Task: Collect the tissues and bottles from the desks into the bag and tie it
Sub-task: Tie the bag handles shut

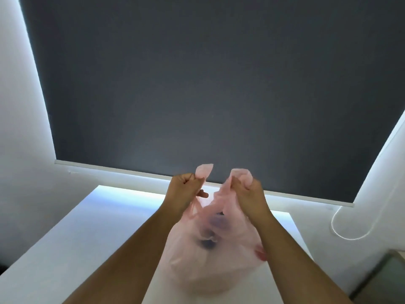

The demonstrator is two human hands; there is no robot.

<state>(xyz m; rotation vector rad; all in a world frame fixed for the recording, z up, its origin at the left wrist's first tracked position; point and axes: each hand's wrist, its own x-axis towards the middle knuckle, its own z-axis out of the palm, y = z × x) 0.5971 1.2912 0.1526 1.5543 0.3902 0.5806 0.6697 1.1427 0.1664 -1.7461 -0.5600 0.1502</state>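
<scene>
The pink bag (210, 249) sits filled at the desk's (87, 233) centre, each handle pinched in closed fingers — left hand (184, 189) at eleven o'clock, right hand (249, 194) at one — and the thin handles could slip or tear if yanked apart while knotting.

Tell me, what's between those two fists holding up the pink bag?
Nothing solid. In the head view, the left hand and right hand each grip a handle of the bag; between them only its open mouth sags, against the dark blind.
</scene>
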